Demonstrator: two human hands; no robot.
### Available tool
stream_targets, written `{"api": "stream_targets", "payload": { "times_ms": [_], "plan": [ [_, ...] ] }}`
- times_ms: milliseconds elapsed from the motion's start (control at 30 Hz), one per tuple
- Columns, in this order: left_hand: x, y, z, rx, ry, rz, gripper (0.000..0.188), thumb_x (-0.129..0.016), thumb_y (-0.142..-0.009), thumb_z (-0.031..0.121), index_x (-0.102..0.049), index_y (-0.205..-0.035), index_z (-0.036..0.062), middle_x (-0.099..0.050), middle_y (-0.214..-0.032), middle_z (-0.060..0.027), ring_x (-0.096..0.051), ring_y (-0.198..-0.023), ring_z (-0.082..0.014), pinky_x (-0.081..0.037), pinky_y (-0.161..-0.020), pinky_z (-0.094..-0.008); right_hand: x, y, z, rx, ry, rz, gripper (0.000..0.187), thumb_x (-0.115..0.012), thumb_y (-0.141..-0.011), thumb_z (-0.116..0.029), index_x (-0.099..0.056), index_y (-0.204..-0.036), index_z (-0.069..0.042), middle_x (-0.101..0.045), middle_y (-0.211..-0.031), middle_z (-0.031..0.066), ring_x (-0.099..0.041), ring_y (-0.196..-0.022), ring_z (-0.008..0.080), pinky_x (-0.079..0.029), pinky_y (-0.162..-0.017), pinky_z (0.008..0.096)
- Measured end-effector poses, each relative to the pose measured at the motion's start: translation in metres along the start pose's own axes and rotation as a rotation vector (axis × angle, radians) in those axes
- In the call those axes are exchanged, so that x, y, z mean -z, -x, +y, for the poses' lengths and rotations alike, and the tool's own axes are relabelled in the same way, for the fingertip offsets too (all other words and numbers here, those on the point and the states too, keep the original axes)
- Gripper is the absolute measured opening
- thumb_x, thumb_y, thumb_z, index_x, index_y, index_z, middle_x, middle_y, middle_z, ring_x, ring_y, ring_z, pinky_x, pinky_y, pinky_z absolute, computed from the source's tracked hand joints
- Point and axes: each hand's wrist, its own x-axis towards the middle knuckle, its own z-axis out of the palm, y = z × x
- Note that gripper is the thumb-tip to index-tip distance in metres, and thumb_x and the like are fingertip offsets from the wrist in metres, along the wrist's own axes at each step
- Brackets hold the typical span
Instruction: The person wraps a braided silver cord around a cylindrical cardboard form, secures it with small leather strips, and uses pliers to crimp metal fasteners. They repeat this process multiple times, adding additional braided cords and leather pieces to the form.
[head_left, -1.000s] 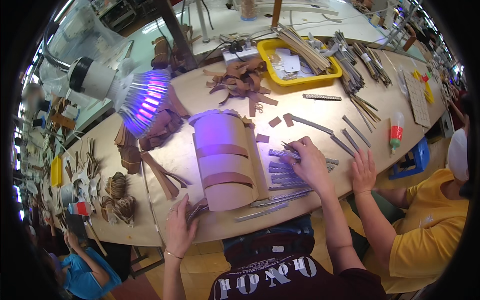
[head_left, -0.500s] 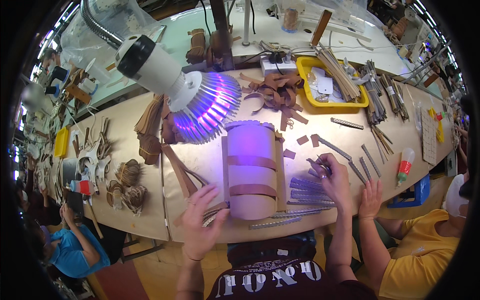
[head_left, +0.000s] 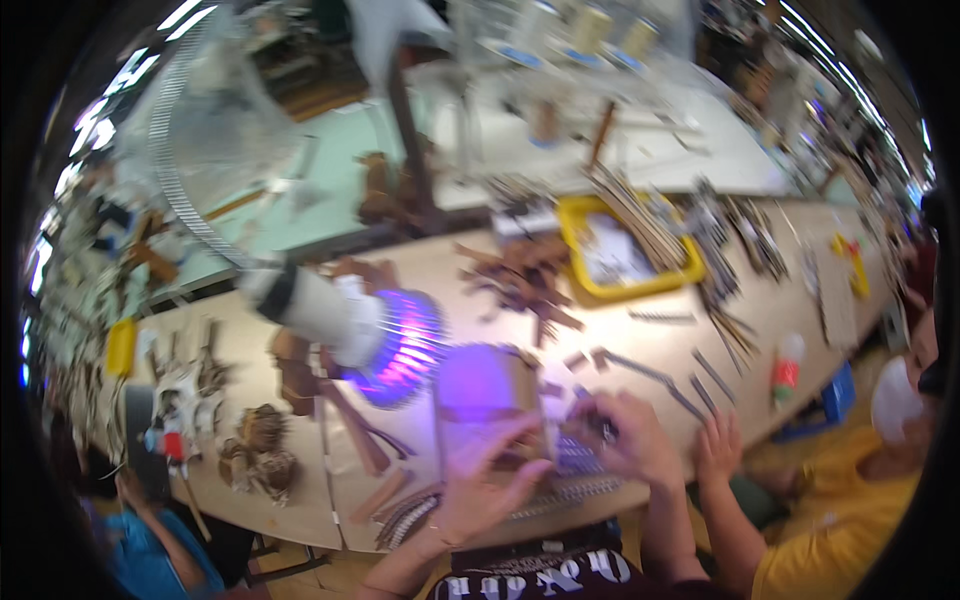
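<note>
Under the purple lamp light stands a tan rounded form with brown straps around it. My left hand reaches over its near end, thumb and fingers apart, and covers the lower strap; blur hides whether it touches. My right hand is just right of the form, above grey braided strips, its fingers closed around a small dark thing that is too blurred to name. More braided strips lie left of my left hand. Long brown leather strips lie left of the form.
The lamp hangs low just left of the form. Brown scraps and a yellow tray lie beyond. A co-worker's hand rests on the table at right, near loose grey strips and a bottle.
The whole view has shifted and blurred. My left hand has moved right, from beside the form to over its near end. My right hand has come closer to the form, still closed.
</note>
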Motion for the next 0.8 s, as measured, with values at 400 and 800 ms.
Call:
{"api": "stream_targets", "payload": {
  "times_ms": [400, 800],
  "plan": [
    [0.02, -0.006, -0.022, -0.005, 0.252, 0.326, 0.019, -0.067, -0.091, 0.008, -0.068, -0.107, -0.0005, -0.07, -0.099, -0.0056, -0.065, -0.082, -0.0097, -0.055, -0.071, -0.0241, -0.034, -0.054, -0.014, -0.131, -0.092, -0.215, 0.014, -0.07, -0.083, -0.008, -0.066, -0.096, -0.004, -0.068, -0.078, 0.0102, -0.064, -0.066, 0.0225, -0.05, -0.062, 0.0333],
    [0.008, 0.003, 0.0, -0.042, -0.063, 0.309, 0.016, -0.07, -0.086, 0.019, -0.074, -0.098, 0.0093, -0.069, -0.073, -0.0074, -0.057, -0.052, -0.0128, -0.046, -0.052, -0.0298, -0.034, -0.056, -0.02, -0.159, -0.081, -0.246, 0.013, -0.069, -0.085, -0.008, -0.066, -0.096, -0.002, -0.068, -0.078, 0.0085, -0.063, -0.065, 0.0191, -0.049, -0.061, 0.0307]
  ]
}}
